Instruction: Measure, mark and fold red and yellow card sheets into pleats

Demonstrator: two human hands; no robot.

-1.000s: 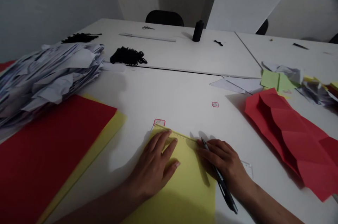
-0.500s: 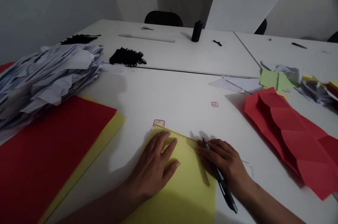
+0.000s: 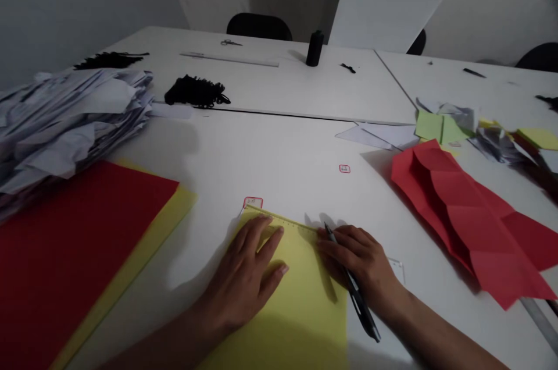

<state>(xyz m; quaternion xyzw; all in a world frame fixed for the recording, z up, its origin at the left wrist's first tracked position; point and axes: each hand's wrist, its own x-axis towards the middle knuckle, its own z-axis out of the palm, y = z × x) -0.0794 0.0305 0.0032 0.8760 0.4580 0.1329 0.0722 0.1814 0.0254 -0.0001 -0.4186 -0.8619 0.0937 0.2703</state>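
A sheet of yellow paper (image 3: 300,300) lies in front of me on the white table. Along its far edge runs a clear ruler (image 3: 288,223), its right part covered by my fingers. My left hand (image 3: 246,274) rests with fingers spread on the ruler and the sheet. In my right hand (image 3: 360,259) is a dark pen (image 3: 360,303), held between the fingers with its tip pointing away from me. The fingertips of that hand touch the ruler near the sheet's far right corner. The ruler's other end (image 3: 397,270) shows beyond my right wrist.
Red paper (image 3: 78,242) over yellow sheets and a heap of white paper (image 3: 65,120) lie left. Folded red paper (image 3: 466,213) and green scraps (image 3: 444,125) are right. Farther back are black yarn (image 3: 194,91), a black bottle-like cylinder (image 3: 314,49) and scissors (image 3: 231,43).
The whole view has shifted, so the things on the table appear slightly farther left. Both hands keep the same places on the ruler and paper, and the pen is still held.
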